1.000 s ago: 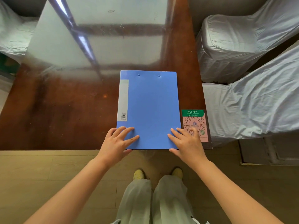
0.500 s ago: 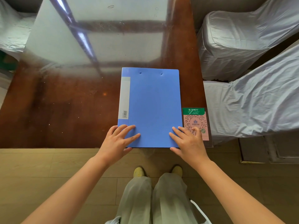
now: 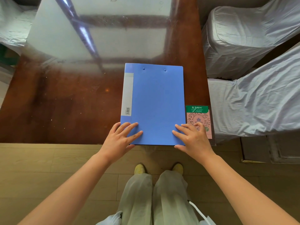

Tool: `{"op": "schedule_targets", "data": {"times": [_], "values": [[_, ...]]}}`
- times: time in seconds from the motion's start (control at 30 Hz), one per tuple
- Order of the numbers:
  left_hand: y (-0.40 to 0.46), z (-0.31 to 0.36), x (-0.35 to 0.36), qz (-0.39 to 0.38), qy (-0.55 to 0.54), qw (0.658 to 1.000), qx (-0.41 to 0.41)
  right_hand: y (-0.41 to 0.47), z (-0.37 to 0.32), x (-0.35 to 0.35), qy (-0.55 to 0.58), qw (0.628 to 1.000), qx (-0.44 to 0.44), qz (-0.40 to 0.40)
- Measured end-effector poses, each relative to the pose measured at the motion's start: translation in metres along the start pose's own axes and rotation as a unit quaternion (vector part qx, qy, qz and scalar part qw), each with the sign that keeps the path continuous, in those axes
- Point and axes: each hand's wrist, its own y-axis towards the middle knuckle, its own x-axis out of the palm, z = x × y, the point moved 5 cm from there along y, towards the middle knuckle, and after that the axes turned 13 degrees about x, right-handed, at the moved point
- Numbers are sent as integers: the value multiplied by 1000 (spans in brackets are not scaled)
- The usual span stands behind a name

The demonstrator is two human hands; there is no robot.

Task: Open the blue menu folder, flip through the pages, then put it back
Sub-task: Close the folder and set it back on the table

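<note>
The blue menu folder [image 3: 155, 101] lies closed and flat on the brown glass-topped table [image 3: 65, 103], its spine with a grey label strip on the left. Its near edge lines up with the table's front edge. My left hand [image 3: 121, 138] rests with spread fingers on the folder's near left corner. On the near right corner lies my right hand [image 3: 193, 138], fingers spread, the thumb at the folder's front edge and the outer fingers over the card beside it. Neither hand grips anything.
A pink and green QR-code card [image 3: 198, 120] lies flat just right of the folder. Two chairs in grey covers [image 3: 243, 38] stand along the table's right side, another covered chair [image 3: 9, 26] at far left. I stand on wooden floor [image 3: 48, 168] before the table.
The hands and the folder keep the same pose relative to each other. The whole scene has shifted slightly upward in view as my head moved.
</note>
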Motion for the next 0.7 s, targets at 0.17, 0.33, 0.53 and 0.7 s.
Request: {"op": "schedule_targets", "data": {"times": [0.17, 0.33, 0.53, 0.7], "values": [[-1, 2, 1, 6, 6, 1000, -3, 4, 2, 0, 13, 1000, -3, -15], [-1, 3, 2, 12, 4, 1000, 1, 3, 3, 2, 22, 999, 4, -25], [-2, 1, 4, 4, 2, 1000, -2, 9, 3, -1, 27, 999, -1, -39], [-2, 3, 4, -3, 1, 1000, -8, 11, 1, -3, 18, 998, -13, -50]]}}
